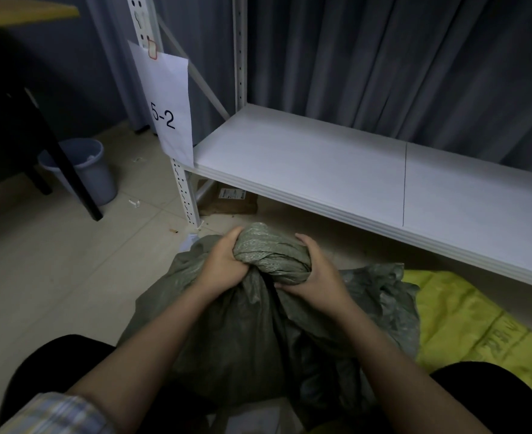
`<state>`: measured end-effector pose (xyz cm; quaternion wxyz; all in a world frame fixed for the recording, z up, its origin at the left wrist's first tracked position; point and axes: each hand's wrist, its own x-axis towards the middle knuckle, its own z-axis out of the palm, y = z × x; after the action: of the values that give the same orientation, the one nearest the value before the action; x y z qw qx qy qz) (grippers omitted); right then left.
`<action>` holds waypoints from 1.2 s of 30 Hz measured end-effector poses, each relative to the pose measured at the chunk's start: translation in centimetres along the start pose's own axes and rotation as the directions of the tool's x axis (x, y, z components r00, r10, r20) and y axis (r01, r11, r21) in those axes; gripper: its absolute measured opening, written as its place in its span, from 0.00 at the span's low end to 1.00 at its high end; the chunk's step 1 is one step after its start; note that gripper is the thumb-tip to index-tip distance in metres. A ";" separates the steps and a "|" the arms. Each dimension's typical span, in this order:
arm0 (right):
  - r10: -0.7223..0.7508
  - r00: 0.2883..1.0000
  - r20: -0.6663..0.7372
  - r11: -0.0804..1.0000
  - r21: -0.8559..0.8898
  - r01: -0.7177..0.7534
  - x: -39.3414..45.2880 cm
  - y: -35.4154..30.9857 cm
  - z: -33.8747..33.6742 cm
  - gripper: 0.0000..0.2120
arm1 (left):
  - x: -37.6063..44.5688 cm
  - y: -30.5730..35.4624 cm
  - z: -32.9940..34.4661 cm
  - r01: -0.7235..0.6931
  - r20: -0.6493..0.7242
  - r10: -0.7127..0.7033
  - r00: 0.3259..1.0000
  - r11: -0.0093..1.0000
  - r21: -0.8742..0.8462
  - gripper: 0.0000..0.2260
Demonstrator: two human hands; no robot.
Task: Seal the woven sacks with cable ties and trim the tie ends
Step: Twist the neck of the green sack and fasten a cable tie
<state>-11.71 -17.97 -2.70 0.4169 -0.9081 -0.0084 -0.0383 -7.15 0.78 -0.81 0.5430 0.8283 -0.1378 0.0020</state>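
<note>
- Green woven sack [242, 333]: on the floor between the knees, just in front of the low white shelf [336, 170]; mouth gathered into a bunched neck [271, 255] held up between both hands.
- Left hand [224, 264]: grip clenched round the left side of the neck, thumb over the top of the bunch.
- Right hand [318, 274]: grip clenched round the right side and underside of the neck, fingers curled beneath the fold.
- Step in hand, by judgement: gathering and twisting the mouth shut ahead of tying. Best done by squeezing the folds tight, twisting to a narrow throat, then holding with one hand so the other is free to fetch a tie.
- No cable tie or cutter in sight; cannot tell where these lie.
- Risk, by judgement: stiff weave springing open if either grip loosens.
- Count, left to right: one grey bin [83, 170]; one paper label marked 5-2 [167, 104]; one green sack; two hands; one yellow sack [465, 317] lying flat on the floor at right, partly under the shelf.
</note>
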 end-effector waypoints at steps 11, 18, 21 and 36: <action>0.066 0.997 0.050 0.880 0.468 -0.082 0.3 -1.7 3.9 0.31 | 0.2 0.3 0.4 0.133 -0.172 -0.157 0.973 0.981 -0.142 0.15; 0.114 0.977 0.182 0.970 0.191 -0.149 0.8 -0.5 1.7 0.56 | 0.7 0.1 -0.3 0.140 -0.195 -0.181 0.964 0.969 -0.205 0.15; 0.139 0.960 0.243 0.973 0.149 -0.178 0.6 -0.6 2.0 0.57 | 0.6 0.1 -0.1 0.139 -0.195 -0.207 0.959 0.939 -0.315 0.14; 0.130 0.986 0.107 0.957 0.248 -0.153 1.8 -4.0 10.7 0.52 | 1.2 -0.3 -1.8 0.190 0.059 -0.182 0.982 0.965 -0.180 0.17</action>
<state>-9.48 -7.22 -6.48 0.5313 -0.8459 0.0333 0.0338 -5.64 2.29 -0.19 0.6124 0.7835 -0.0705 -0.0789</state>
